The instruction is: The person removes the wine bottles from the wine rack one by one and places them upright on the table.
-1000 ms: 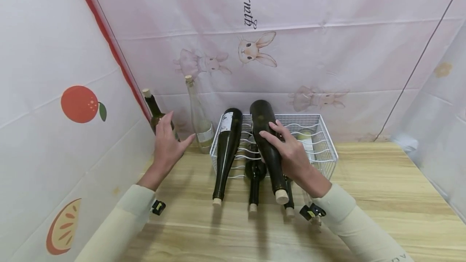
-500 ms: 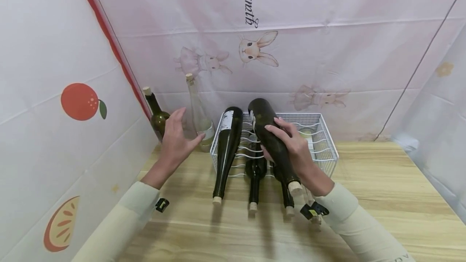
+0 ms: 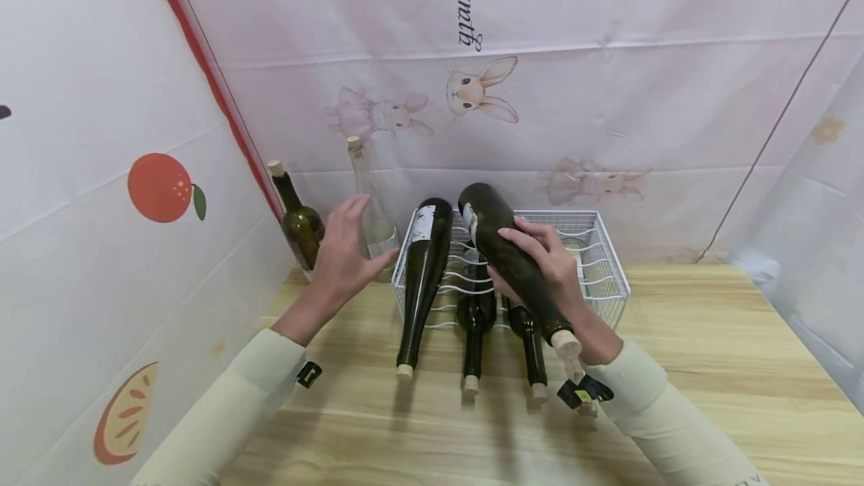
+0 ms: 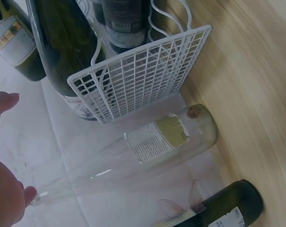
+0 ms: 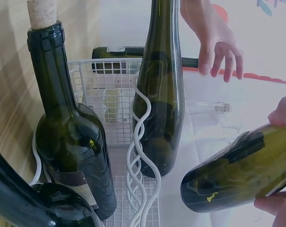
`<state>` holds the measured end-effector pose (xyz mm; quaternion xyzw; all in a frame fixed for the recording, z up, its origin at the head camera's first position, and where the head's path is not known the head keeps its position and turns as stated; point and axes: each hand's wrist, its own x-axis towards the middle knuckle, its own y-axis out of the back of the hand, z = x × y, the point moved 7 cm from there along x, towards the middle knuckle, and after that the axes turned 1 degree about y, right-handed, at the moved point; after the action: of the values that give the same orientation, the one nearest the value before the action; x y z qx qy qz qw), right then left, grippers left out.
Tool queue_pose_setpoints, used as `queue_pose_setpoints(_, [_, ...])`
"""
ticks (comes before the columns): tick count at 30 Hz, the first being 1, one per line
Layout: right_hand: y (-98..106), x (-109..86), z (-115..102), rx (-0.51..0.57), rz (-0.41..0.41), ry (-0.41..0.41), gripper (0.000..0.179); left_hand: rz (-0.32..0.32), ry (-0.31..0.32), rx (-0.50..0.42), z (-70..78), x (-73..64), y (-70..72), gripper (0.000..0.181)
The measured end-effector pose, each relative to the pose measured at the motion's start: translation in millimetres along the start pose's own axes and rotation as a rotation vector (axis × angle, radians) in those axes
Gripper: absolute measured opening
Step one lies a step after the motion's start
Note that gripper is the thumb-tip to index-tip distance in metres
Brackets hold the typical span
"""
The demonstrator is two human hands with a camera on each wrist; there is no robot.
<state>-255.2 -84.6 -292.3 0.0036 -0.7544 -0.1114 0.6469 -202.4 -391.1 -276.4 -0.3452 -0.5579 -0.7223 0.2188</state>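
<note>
My right hand [image 3: 556, 272] grips a dark green corked wine bottle [image 3: 502, 235] around its body, above the white wire rack [image 3: 613, 283]. The bottle slants, base toward the back wall and cork toward the lower right; its base [image 5: 204, 189] shows in the right wrist view. My left hand [image 3: 344, 257] hangs with fingers spread and holds nothing. Behind it stands a clear corked bottle [image 3: 380, 235], partly covered by the hand. To its left a green corked bottle [image 3: 301, 227] stands upright. Another dark wine bottle [image 3: 425, 265] lies on the rack's left top.
Two dark bottles lie lower in the rack, a middle bottle [image 3: 475, 321] and a right one [image 3: 529, 343], necks toward me. A clear bottle [image 3: 575, 261] lies at the rack's right, partly hidden by my right arm. The wooden table [image 3: 702, 351] meets a curtain-like back wall [image 3: 594, 118].
The held bottle's cork end has swung to the right, uncovering more of the lower right bottle. My left hand has moved right, away from the green bottle and in front of the clear one.
</note>
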Motion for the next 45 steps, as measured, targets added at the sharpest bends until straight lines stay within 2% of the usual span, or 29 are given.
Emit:
queue_pose_setpoints(12, [3.1,6.4,-6.9,-0.008,0.063,0.016,0.048,-0.008,-0.064,0.004,15.9,3.6,-1.3,0.103])
queue_pose_setpoints(22, [5.6,8.3,-9.5,0.077,0.084,-0.047,0.047,-0.042,-0.137,0.013,32.0,9.1,-3.0,0.105])
queue_pose_setpoints(29, [5.3,5.1,-6.1,0.118,0.103,-0.131,0.052,-0.052,-0.209,0.027,46.0,12.7,-2.4,0.105])
queue_pose_setpoints(38, [6.3,8.6,-12.9,0.153,0.131,-0.157,0.052,-0.043,-0.3,0.04,64.5,15.8,-1.4,0.107])
queue_pose_setpoints(45, [6.7,13.4,-19.8,0.17,0.137,-0.173,0.051,-0.055,-0.34,0.056,75.8,18.4,-0.7,0.105])
